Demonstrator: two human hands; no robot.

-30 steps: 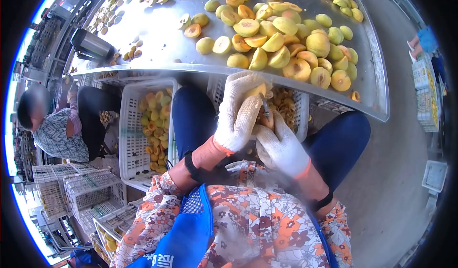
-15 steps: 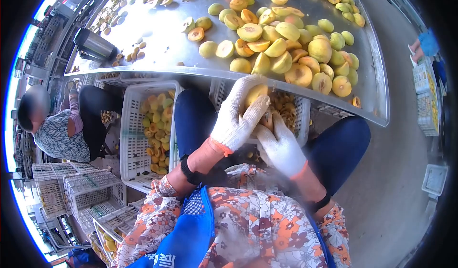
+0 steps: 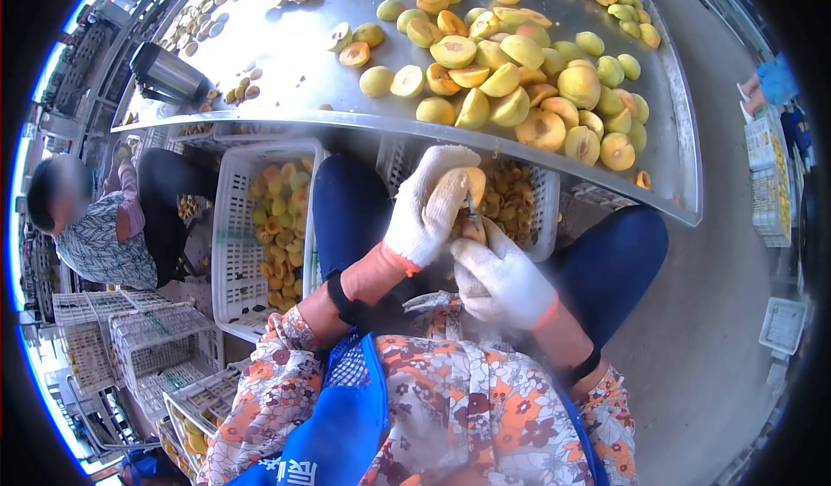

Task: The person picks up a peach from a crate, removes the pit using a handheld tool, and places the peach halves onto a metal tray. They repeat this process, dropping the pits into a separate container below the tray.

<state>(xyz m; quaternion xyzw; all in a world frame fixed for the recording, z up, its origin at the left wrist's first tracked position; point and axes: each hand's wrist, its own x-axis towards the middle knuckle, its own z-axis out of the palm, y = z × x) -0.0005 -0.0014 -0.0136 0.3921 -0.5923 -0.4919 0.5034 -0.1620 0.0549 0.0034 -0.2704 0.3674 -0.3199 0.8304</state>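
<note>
My left hand (image 3: 426, 213), in a white knit glove, is closed around a yellow peach half (image 3: 474, 183) in front of the table edge. My right hand (image 3: 502, 276), gloved the same way, grips a small metal-tipped tool (image 3: 472, 214), its metal end up against the peach half. The fingers cover most of the tool's handle, so its exact kind is hard to tell. Below the hands stands a white crate (image 3: 544, 213) with brownish fruit scraps in it. On the metal table (image 3: 346, 114) just beyond lies a heap of cut peach halves (image 3: 502, 79).
A white crate (image 3: 227, 226) of peach halves stands left of my leg. Farther left sits another person (image 3: 108, 235), near stacked empty-looking crates (image 3: 164, 343). A metal flask (image 3: 166, 72) lies on the table near scattered pits (image 3: 244, 86). More crates (image 3: 769, 192) stand far right.
The peach half has turned in my left hand, which has shifted slightly left. My right hand has rotated and drawn a little lower, bringing the tool's metal end into sight.
</note>
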